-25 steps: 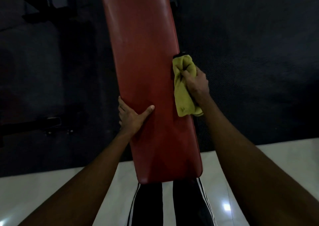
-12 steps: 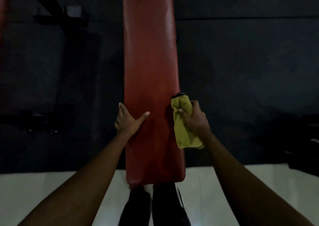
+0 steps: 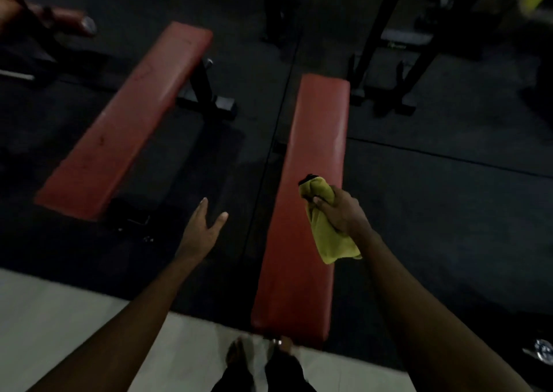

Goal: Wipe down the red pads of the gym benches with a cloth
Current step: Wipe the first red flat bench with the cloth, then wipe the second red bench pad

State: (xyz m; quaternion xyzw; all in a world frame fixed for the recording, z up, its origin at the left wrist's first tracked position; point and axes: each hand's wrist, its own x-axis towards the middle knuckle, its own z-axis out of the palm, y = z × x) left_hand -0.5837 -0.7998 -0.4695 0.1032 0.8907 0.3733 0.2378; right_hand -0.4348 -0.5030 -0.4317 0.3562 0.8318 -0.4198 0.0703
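- While the head view looks down past both forearms, we find the yellow cloth (image 3: 327,233) bunched in the right hand (image 3: 344,212). Its fingers and thumb are clenched round the cloth's upper end, and the rest hangs below the fist.
- We place that cloth over the right edge of the near red pad (image 3: 311,152), about midway along it. We cannot tell whether it touches the vinyl or hangs just above.
- The near red pad runs almost straight away from us, its close end just above the feet (image 3: 239,358).
- The left hand (image 3: 200,230) holds nothing. Its fingers are straight and spread, thumb out, over the dark mat (image 3: 449,212) between the two benches, touching neither.
- The second red pad (image 3: 125,116) lies to the left and ahead of that free hand, well apart from the cloth. Its long axis slants from near-left to far-right.
- We judge that the coming move turns on this: the empty left hand is nearer the second red pad, yet the cloth sits in the right hand, across the gap. The cloth-bearing arm must cross leftward, or we must step over, and the strokes should follow that slanted axis.
- In this dim light we cannot tell whether the near red pad is fully wiped.
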